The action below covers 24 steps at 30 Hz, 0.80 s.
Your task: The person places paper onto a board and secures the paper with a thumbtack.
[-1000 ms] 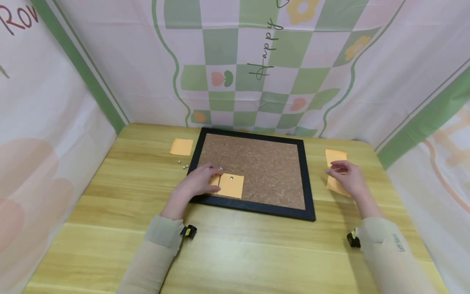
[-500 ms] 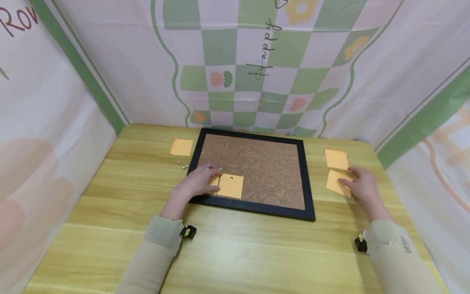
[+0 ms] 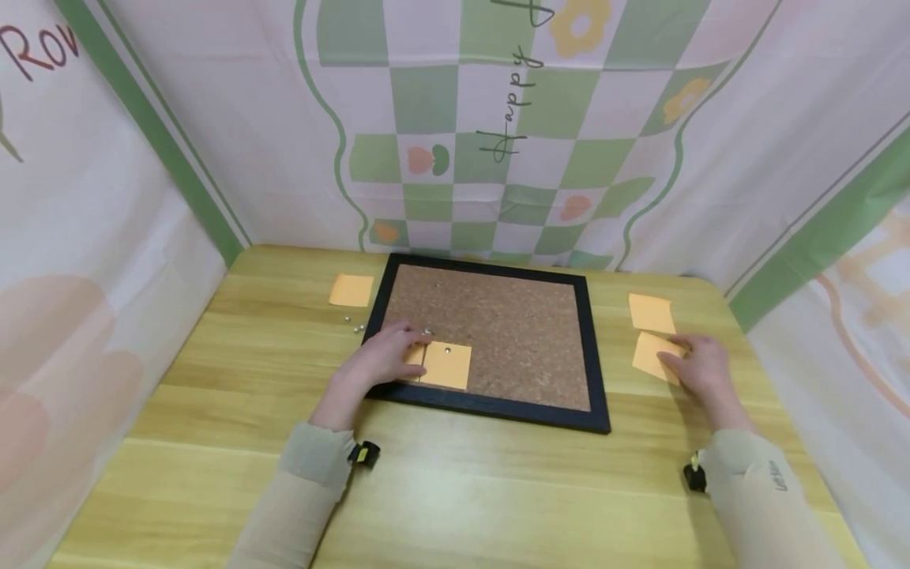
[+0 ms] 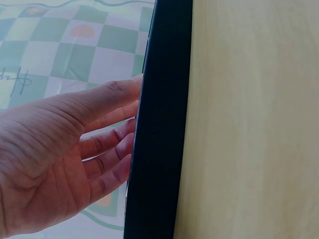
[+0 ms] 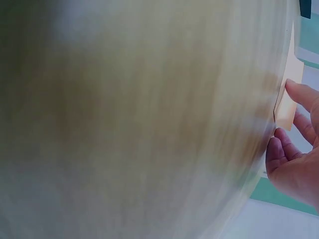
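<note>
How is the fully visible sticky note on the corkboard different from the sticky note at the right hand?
The pinned note bears a silver pin near its top edge; the unpinned note shows none. The pinned note lies on the corkboard; the unpinned note is over the table, partly covered by the right hand. Both are orange and squarish.

Near the near left corner of the corkboard (image 3: pixel 522 332), the left hand (image 3: pixel 377 357) partly covers an orange note (image 3: pixel 415 358) beside a pinned note (image 3: pixel 446 367). Toward the right edge of the table (image 3: pixel 512 490), the right hand (image 3: pixel 702 366) holds the nearer note (image 3: pixel 652 359).
</note>
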Motion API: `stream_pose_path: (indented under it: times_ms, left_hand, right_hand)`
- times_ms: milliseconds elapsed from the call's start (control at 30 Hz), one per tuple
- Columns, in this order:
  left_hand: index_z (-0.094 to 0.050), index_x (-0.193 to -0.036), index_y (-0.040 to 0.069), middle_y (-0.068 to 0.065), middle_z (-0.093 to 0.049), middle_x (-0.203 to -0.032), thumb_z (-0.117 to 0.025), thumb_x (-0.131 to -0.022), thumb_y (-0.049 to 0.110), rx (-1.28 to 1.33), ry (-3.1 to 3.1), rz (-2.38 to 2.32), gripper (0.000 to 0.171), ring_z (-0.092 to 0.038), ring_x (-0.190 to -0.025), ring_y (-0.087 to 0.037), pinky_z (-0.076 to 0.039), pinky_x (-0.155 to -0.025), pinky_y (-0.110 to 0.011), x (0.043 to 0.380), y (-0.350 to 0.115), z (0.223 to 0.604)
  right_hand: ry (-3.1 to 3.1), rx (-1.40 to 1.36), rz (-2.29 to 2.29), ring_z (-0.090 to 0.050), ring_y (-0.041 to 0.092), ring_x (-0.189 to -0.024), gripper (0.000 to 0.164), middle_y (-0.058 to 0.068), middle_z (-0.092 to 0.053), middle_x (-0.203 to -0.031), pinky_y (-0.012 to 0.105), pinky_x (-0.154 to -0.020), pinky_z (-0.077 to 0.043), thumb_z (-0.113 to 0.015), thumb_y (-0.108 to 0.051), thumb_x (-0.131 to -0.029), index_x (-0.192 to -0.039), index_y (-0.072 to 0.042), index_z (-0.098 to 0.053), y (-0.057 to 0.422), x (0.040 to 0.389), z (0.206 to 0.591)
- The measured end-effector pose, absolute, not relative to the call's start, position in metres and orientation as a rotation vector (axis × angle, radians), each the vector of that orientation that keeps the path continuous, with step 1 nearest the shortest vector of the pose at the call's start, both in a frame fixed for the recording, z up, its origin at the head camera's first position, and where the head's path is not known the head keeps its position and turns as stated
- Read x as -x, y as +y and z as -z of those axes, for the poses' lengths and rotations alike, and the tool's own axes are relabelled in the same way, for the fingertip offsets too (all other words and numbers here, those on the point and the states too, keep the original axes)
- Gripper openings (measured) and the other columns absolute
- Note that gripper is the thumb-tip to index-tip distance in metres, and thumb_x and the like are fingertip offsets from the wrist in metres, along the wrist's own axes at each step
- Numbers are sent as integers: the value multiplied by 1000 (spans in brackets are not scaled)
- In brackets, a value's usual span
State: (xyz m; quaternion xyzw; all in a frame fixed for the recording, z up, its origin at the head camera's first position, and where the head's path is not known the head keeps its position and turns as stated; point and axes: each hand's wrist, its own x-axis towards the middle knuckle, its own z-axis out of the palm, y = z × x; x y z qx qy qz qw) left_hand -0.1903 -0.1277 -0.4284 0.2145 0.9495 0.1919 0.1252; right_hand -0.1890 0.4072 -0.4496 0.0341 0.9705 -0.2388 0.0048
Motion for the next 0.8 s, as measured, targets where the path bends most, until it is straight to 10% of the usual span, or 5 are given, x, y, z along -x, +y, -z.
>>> stream_pose_path:
  times_ms: [400, 800]
  left_hand:
    - [-60, -138, 18, -9, -58, -132, -77, -88, 35, -616, 2757, -572, 56, -57, -118, -25, -49, -101, -42, 189, -127, 427]
    - [-60, -138, 17, -9, -59, -132, -77, -88, 35, -644, 2773, -568, 56, -58, -119, -26, -49, -101, -43, 189, -128, 427]
  right_hand:
    - [3091, -135, 797, -48, 60, -115, 39, 43, -53, -127, 68, -101, -37, -60, -17, -97, -120, 13, -58, 403, 186, 448]
    - [3075, -178, 833, -57, 15, -78, 30, 33, -66, -108, 22, -66, -43, -58, -17, -100, -112, 9, -64, 404, 186, 441]
